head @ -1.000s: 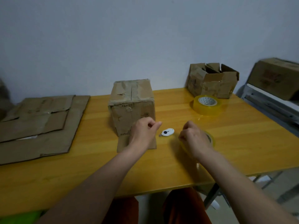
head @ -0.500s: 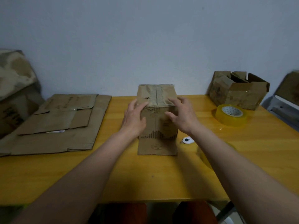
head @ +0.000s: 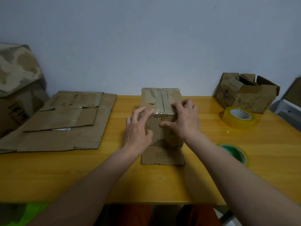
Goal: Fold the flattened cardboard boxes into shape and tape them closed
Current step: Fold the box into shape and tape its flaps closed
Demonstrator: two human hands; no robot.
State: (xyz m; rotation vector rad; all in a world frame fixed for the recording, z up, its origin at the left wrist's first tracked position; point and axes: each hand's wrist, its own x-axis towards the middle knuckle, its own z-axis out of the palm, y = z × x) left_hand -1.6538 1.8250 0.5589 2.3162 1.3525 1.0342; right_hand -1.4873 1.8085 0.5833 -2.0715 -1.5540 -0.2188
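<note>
now both hands, left hand (head: pixel 138 128) and right hand (head: pixel 184 120), press spread-fingered grips flat on the box (head: pixel 161 101).

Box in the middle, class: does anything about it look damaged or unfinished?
Yes. The middle box has a torn top flap near the left hand, and one bottom flap lies flat on the table, unfolded.

Between both hands, the brown box (head: pixel 161 101) is showing dark printed stripes. Right of the right hand (head: pixel 184 121), two rolls are sitting: yellow tape (head: pixel 239 118) and green-cored tape (head: pixel 234 152), on the orange-yellow table (head: pixel 65 173).
</note>
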